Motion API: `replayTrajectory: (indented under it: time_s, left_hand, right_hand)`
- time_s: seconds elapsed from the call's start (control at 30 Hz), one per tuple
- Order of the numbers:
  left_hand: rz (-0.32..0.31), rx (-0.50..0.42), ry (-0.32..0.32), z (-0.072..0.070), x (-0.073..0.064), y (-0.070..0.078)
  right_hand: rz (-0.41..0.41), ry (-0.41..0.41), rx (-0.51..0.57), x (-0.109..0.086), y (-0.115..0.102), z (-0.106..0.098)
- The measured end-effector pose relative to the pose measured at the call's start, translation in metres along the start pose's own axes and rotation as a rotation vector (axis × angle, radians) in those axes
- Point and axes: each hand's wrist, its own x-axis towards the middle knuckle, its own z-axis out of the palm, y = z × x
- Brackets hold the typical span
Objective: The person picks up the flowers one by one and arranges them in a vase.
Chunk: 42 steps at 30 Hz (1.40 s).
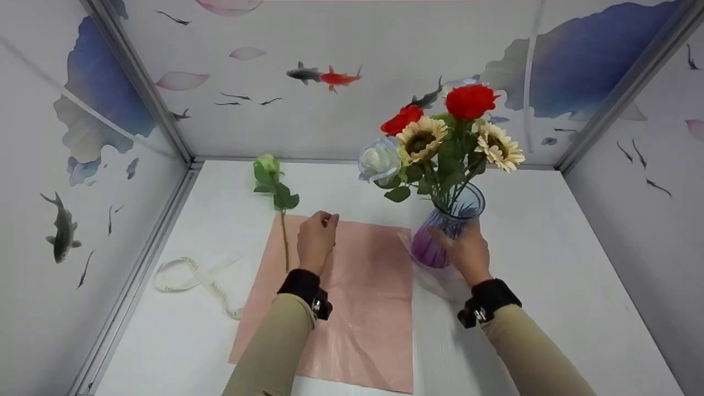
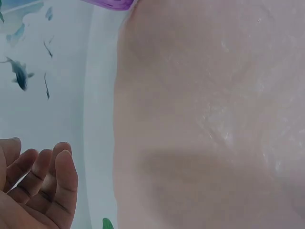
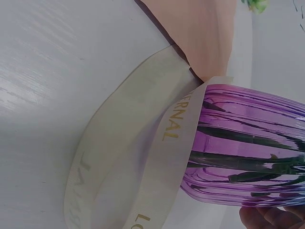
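Observation:
My right hand (image 1: 472, 253) grips a ribbed glass vase (image 1: 432, 247), purple below and blue toward the rim, thumb on its near left side. Red roses (image 1: 471, 102), cream sunflowers (image 1: 422, 139) and a pale blue-white rose (image 1: 379, 159) stand in it. In the right wrist view, a cream ribbon (image 3: 164, 143) with gold lettering runs along the vase's base, and a few fingertips (image 3: 271, 218) show beside the glass. Above a pink wrapping sheet (image 1: 368, 308), my left hand (image 1: 317, 239) hovers with fingers loosely curled, holding nothing.
A single green rose (image 1: 283, 197) lies left of my left hand, its stem over the sheet's edge. Another length of lettered ribbon (image 1: 206, 280) curls on the white table (image 1: 550, 264) at the left. Printed panels (image 1: 412, 33) wall in the back and sides.

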Motion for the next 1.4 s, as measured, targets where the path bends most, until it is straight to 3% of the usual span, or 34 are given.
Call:
replayTrajectory:
  time_s: [0.13,0.3,0.6,0.7,0.93,1.13,1.4]
  left_hand:
    - [-0.023,0.051,0.041,-0.007,0.005,-0.011]
    - [-0.096,0.13,0.065,-0.015,0.009,-0.026]
    - [-0.19,0.218,0.078,-0.03,0.005,-0.055]
    - [-0.217,0.243,0.048,-0.033,0.002,-0.063]
    - [-0.298,0.287,-0.094,-0.033,-0.008,-0.085]
    - [-0.297,0.281,-0.074,-0.033,-0.015,-0.098]
    - [-0.327,0.296,-0.052,-0.031,-0.013,-0.104]
  right_hand:
    - [0.028,-0.016,0.009,0.0,0.0,-0.001]
    - [0.037,-0.017,0.011,0.0,0.001,-0.001]
    - [0.014,-0.003,-0.002,0.0,0.0,0.0]
    - [0.006,0.0,0.005,0.0,0.0,0.001]
    - [-0.016,0.013,0.007,-0.001,0.002,0.002]
    - [-0.016,0.014,0.012,0.0,0.004,0.003]
    - [-0.003,0.005,0.009,0.0,0.004,0.002]
